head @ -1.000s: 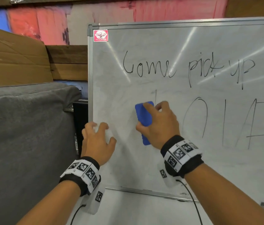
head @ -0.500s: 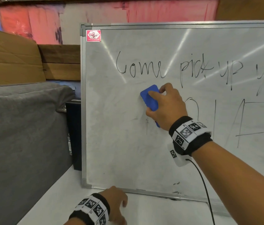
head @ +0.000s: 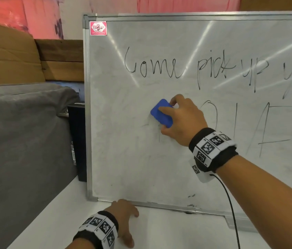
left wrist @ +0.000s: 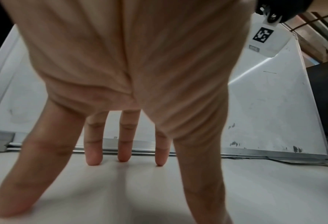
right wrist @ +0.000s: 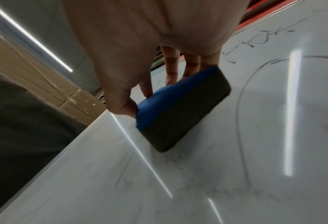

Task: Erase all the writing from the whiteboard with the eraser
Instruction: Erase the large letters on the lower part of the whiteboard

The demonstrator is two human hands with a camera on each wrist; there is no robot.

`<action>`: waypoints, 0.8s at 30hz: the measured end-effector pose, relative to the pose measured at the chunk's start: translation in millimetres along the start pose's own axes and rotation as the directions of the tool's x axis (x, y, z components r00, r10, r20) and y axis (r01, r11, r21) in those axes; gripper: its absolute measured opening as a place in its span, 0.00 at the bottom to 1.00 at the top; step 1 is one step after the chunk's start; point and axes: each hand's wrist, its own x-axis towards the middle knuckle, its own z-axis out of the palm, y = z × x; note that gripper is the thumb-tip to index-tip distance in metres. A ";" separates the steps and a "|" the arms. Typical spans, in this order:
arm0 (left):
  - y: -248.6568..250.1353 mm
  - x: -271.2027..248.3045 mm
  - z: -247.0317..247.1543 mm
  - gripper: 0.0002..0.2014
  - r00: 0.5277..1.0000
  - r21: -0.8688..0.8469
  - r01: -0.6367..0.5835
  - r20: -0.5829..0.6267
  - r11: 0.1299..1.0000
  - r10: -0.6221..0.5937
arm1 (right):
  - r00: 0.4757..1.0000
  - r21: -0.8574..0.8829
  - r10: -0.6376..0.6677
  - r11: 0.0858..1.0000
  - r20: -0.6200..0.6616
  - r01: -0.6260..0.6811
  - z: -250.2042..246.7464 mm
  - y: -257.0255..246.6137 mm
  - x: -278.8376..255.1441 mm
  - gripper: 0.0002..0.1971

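A whiteboard (head: 123,159) in a metal frame leans upright on a white table. Black writing (head: 152,67) runs across its top, with larger letters (head: 267,126) at the right. My right hand (head: 179,117) grips a blue eraser (head: 161,113) and holds its dark felt face (right wrist: 182,112) against the board's left middle, over faint smudged marks. My left hand (head: 125,218) rests on the table just below the board's bottom frame, fingers (left wrist: 92,151) spread and straight, holding nothing.
A grey cushion (head: 25,141) stands left of the board, with a black flat object (head: 78,141) wedged between them. Brown cardboard (head: 7,51) and a painted wall lie behind. The white table (head: 168,234) stretches in front of the board. A cable (head: 231,203) hangs from my right wristband.
My left hand left the board and dropped to the table. The right hand rubbed the eraser up and then back down a little, wiping out a stroke at the left of the lower line.
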 end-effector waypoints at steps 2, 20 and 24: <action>0.5 -0.1 -0.8 0.45 1.000 -0.009 0.018 0.000 1.000 -0.018 | 0.997 0.010 0.062 0.998 -0.049 -0.062 -4.3 4.8 3.2 0.27; 7.3 0.2 -5.1 0.44 0.998 0.012 0.055 -0.041 0.998 -0.054 | 1.000 0.008 -0.003 1.000 0.001 0.003 8.2 -1.2 -15.6 0.26; 7.3 -0.5 -4.3 0.43 0.997 -0.003 0.053 -0.047 0.999 -0.053 | 0.997 0.025 0.064 0.998 -0.041 -0.063 0.4 8.0 -11.8 0.26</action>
